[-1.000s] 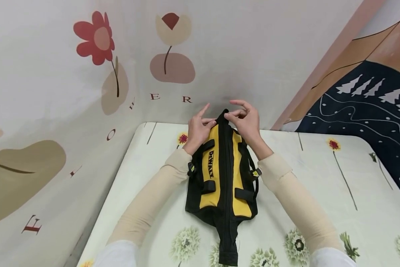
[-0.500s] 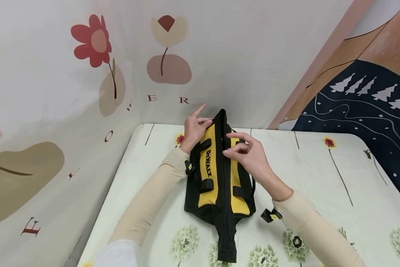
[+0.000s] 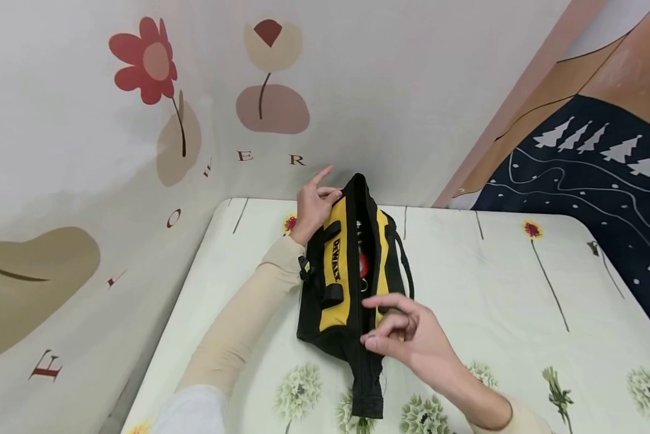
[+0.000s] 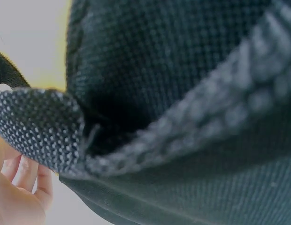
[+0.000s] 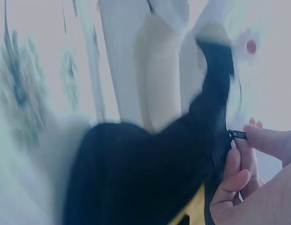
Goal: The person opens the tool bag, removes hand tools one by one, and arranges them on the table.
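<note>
A black and yellow DEWALT tool bag lies lengthwise on the table, its top zipper parted from the far end to near the front. My left hand grips the bag's far left corner with thumb and fingers. At the near end, my right hand pinches the zipper pull, plainest in the right wrist view. Inside the gap, a red round thing and some shiny metal parts show; their kind is unclear. Black woven fabric and a strap fill most of the left wrist view.
A white cloth with printed flowers covers the table. Close behind it hangs a pale printed wall sheet, which also runs along the left. A black tail of fabric sticks out from the bag's near end.
My right hand has moved from the bag's far end to the near end, drawing the zipper pull along. The bag's top has parted, baring things inside. My left hand stays at the far corner.
</note>
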`<action>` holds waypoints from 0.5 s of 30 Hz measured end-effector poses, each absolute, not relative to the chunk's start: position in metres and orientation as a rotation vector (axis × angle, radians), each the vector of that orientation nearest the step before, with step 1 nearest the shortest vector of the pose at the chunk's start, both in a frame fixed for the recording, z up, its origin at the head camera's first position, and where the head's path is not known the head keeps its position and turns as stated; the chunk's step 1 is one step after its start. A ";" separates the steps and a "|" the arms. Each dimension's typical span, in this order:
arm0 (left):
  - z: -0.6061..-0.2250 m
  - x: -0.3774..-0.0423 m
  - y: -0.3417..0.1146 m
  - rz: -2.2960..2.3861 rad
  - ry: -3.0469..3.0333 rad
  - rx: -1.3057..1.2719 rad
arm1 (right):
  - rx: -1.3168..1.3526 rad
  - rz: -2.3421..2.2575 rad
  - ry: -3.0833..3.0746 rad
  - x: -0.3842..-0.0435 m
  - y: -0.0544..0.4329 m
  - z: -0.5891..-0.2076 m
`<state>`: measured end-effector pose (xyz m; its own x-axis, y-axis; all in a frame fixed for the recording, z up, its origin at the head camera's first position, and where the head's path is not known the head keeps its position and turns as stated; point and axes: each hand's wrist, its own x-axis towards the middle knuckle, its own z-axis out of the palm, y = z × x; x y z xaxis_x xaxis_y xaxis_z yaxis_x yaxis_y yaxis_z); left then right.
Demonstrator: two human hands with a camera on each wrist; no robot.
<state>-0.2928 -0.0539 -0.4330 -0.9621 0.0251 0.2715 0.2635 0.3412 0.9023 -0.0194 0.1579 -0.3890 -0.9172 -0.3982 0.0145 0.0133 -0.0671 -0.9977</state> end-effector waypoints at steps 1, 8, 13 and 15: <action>-0.433 -0.293 -0.054 -1.674 -2.390 -0.261 | -0.431 -2.052 1.912 -0.013 0.157 -0.390; -0.431 -0.293 -0.056 -1.694 -2.373 -0.297 | -0.493 -1.998 1.894 0.012 0.159 -0.394; -0.433 -0.290 -0.060 -1.758 -2.355 -0.349 | -0.531 -1.983 1.912 0.009 0.161 -0.398; -0.433 -0.289 -0.062 -1.776 -2.353 -0.391 | -0.560 -1.982 1.944 0.006 0.162 -0.400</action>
